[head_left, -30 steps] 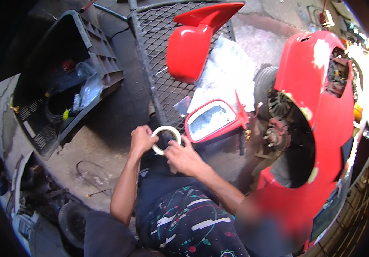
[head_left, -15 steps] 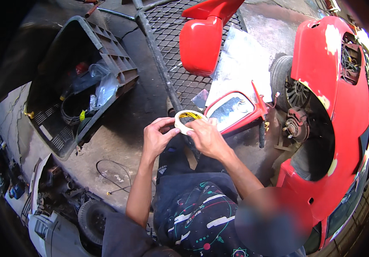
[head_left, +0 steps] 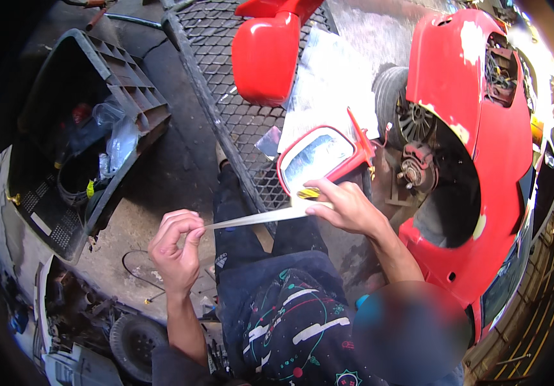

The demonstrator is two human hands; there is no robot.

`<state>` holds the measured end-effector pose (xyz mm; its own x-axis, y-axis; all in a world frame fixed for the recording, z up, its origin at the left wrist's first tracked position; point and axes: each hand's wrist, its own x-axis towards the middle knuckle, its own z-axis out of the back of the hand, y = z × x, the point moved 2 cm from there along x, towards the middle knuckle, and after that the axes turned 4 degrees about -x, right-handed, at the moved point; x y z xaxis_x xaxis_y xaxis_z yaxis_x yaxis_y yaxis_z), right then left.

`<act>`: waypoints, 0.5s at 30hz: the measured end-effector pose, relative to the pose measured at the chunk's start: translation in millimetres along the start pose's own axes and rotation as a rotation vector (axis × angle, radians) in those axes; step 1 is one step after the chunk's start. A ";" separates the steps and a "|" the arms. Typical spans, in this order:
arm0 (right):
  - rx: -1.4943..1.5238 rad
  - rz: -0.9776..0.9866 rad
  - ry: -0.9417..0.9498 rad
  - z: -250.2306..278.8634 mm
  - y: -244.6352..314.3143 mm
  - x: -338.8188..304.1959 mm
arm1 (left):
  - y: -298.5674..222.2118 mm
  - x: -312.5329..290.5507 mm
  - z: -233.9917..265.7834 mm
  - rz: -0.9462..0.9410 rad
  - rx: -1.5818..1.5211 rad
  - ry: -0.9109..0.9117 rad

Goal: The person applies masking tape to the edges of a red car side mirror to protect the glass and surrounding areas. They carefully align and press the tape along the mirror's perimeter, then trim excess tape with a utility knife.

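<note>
A strip of pale masking tape (head_left: 251,220) stretches taut between my two hands, above my legs. My left hand (head_left: 177,248) is closed, pinching the strip's loose end between thumb and fingers. The tape roll (head_left: 299,202), cream with yellow inside, is gripped by the thumb and fingers of my right hand (head_left: 349,207), which partly hide it. Just beyond the roll, a red-framed car side mirror (head_left: 318,154) lies with its glass facing up at the near end of a metal mesh table (head_left: 203,48).
A second red mirror housing (head_left: 264,61) and white paper sheets (head_left: 328,80) lie on the mesh. To the right stands a red car body (head_left: 444,58) with an exposed brake hub (head_left: 416,168). At left, a dark plastic bin (head_left: 90,58) holds bags and cable.
My left hand has moved left and down, drawing out a strip of tape. My right hand has moved right and slightly down with the roll. The surroundings have shifted left in view.
</note>
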<state>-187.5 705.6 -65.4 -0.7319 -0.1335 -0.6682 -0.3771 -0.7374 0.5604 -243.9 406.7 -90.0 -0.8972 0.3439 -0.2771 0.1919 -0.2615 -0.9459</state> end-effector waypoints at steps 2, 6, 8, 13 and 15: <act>0.158 0.112 0.090 2.9 -6.6 -15.7 | -5.2 1.8 6.9 0.062 -0.043 -0.066; 0.004 0.288 -0.117 -3.1 -7.3 -25.1 | -15.9 -4.4 11.1 0.090 -0.046 0.012; 0.104 0.246 -0.237 -5.6 -5.5 -23.5 | -23.6 -11.8 11.2 0.029 -0.026 -0.012; 0.494 0.079 -0.318 -6.8 2.1 -37.3 | -36.6 -23.9 11.5 0.058 -0.154 -0.136; 0.645 -0.027 -0.374 -4.2 -2.8 -47.3 | -41.1 -28.2 8.7 -0.012 -0.174 -0.157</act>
<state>-149.4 711.2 -37.4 -0.8184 0.1980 -0.5395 -0.5718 -0.1873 0.7987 -230.0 399.8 -41.8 -0.9480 0.1984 -0.2488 0.2344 -0.0936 -0.9676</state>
